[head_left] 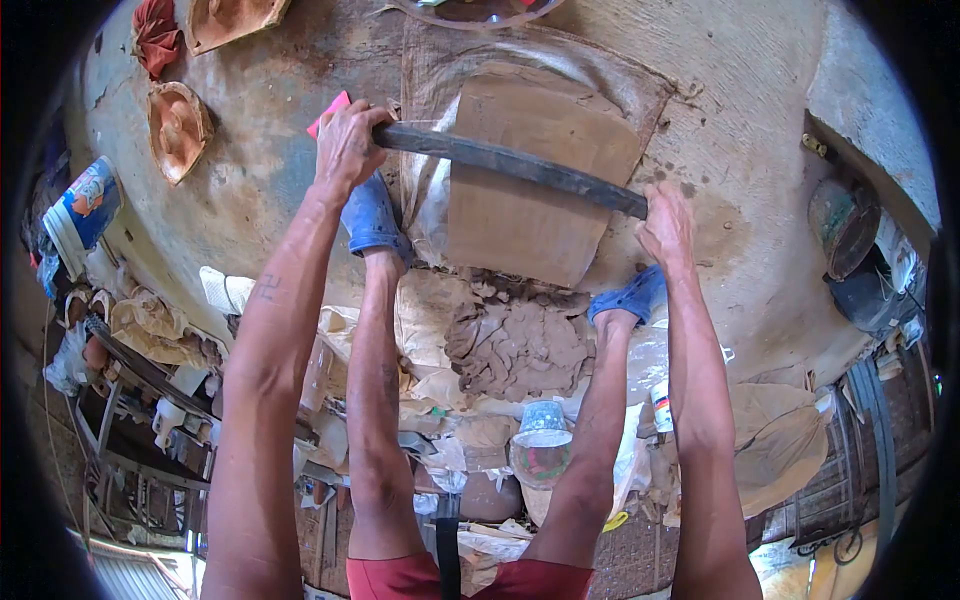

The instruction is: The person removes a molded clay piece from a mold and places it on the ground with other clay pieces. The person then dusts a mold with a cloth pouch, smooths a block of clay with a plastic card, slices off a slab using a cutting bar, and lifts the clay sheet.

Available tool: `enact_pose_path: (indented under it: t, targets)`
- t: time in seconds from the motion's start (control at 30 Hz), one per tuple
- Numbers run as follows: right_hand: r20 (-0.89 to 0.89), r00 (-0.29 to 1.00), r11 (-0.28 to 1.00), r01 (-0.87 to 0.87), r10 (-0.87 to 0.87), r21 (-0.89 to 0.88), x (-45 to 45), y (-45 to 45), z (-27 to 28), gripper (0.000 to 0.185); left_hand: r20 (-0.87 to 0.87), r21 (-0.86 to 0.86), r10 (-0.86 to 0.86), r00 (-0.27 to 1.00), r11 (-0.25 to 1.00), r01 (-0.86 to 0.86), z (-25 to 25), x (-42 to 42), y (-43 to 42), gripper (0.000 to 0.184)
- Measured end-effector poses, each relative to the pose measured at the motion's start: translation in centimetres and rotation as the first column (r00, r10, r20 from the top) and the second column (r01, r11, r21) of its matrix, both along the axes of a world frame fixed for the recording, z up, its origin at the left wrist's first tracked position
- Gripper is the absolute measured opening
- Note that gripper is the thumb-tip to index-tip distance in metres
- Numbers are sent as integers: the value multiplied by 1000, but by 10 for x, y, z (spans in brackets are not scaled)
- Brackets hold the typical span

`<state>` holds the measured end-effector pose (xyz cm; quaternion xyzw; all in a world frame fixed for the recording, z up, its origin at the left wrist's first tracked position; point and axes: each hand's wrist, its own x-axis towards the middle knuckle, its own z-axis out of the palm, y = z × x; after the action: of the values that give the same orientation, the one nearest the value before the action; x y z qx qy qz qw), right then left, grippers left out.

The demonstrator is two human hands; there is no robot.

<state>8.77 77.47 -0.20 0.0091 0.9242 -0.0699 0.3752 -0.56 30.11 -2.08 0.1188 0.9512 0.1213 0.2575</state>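
Flat brown clay slab (535, 235) with long dark flat bar (510, 166), bar held at both ends

Slab: one, broad, lying on a worn brown-and-white woven sack (425, 75) on the floor, ahead of the feet. Bar: one, spanning the slab from side to side; contact with the surface, cannot tell. Hands: well apart; left hand (350, 145) wrapped round the bar's left end, right hand (668, 222) closed about its right end. Small flat pink piece (328, 113): just beside the left hand; whether gripped, cannot tell. Condition, as judged: slab face largely levelled, lower edge fairly straight, upper right edge rough and untrimmed. Unworked stock: one grey-brown heap of moist, torn clay (520, 345), lumpy and unflattened, between the blue rubber clogs (375, 218)
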Motion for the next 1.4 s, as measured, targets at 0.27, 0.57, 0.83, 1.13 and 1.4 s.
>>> enact_pose_path:
  t: [0.27,0.57,0.83,1.13,1.4]
  targets:
    - [103,994,999,26,-28,21,82,-11,17,37,18,-3,7,1000,1000,-7,7,77,1,30]
    - [187,974,991,133,-131,6,184,-29,22,40,89,31,-21,996,999,18,7,145,-7,28]
    - [218,965,989,150,-148,7,226,-42,28,43,43,50,42,998,998,-44,10,188,-7,29]
    - [332,922,979,200,-201,37,266,-57,24,45,83,34,-64,994,998,61,20,189,-11,32]
    - [265,944,975,216,-196,-48,274,-58,31,44,84,5,-75,994,997,75,25,195,-18,33]
